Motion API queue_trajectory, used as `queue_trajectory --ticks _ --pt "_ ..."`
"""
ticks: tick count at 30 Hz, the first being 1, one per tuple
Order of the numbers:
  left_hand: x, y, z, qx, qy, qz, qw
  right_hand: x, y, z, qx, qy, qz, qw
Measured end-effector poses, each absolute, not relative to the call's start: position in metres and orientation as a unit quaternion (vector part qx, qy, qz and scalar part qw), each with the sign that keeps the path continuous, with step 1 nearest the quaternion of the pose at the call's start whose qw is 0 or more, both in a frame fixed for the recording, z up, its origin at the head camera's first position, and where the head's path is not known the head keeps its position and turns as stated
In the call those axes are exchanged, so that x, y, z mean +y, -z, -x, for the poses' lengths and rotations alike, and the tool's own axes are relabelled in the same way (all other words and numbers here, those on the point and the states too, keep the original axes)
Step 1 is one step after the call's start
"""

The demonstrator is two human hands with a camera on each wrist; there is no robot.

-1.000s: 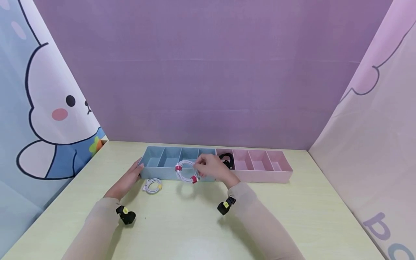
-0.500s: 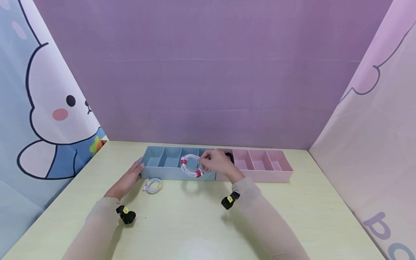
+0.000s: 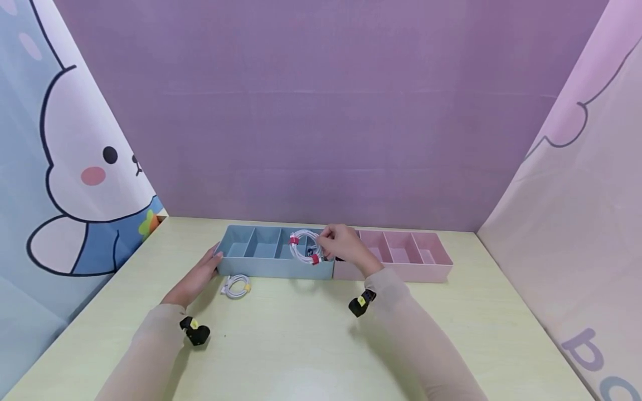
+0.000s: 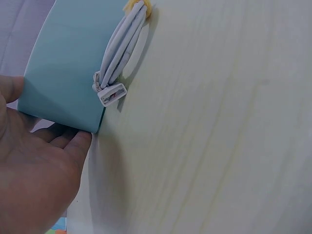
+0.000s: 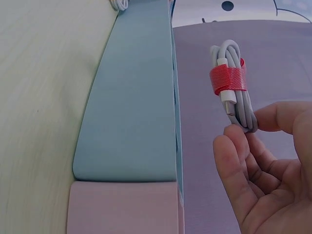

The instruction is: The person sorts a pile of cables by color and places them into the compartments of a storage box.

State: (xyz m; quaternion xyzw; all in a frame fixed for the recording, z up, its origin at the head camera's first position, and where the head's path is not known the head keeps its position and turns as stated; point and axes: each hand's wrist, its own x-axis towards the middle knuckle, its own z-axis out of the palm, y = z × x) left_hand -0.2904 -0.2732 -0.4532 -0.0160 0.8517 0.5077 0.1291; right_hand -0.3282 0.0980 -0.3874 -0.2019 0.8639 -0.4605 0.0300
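My right hand (image 3: 343, 245) pinches a coiled white cable (image 3: 301, 255) between thumb and fingertips, raised over the right part of the blue divided box (image 3: 273, 269). Red straps (image 5: 229, 80) bind the coil, and a plug lies against it in the right wrist view. At the box's left end rests my left hand (image 3: 200, 273), its thumb at the top rim and its fingers against the end wall. A second white coiled cable (image 3: 236, 287), with a yellow tie, lies on the table in front of the box. Something small and dark shows in the blue box's rightmost compartment, partly hidden behind the coil.
A pink divided box (image 3: 396, 272) stands end to end with the blue one, its left compartment hidden by my right hand. Behind both boxes rises a purple backdrop (image 3: 321, 111). Printed curtains (image 3: 75, 184) flank the pale wooden table (image 3: 281, 345).
My right hand has carried the red-strapped cable rightward and up, from in front of the blue box's wall to over its right compartments. My left hand has stayed at the box's end.
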Motion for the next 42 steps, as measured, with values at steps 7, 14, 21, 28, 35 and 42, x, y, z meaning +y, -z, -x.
queue_trajectory --ticks 7,14,21,28,35,42 --pt "-0.273 0.453 0.29 0.85 -0.509 0.023 0.135 0.104 0.389 0.335 0.853 0.483 0.197 0.025" --pt "-0.272 0.451 0.289 0.85 -0.508 0.027 0.137 0.11 0.388 0.339 0.86 0.476 0.18 0.023" --pt "-0.271 0.451 0.287 0.85 -0.509 0.025 0.136 0.113 0.388 0.342 0.871 0.465 0.157 0.022" --pt "-0.271 0.45 0.286 0.851 -0.507 0.028 0.138 0.115 0.389 0.345 0.867 0.477 0.143 0.022" --pt "-0.271 0.449 0.286 0.849 -0.51 0.022 0.136 0.117 0.394 0.35 0.858 0.495 0.137 0.02" --pt "-0.273 0.451 0.287 0.849 -0.51 0.027 0.137 0.118 0.399 0.352 0.858 0.498 0.127 0.02"
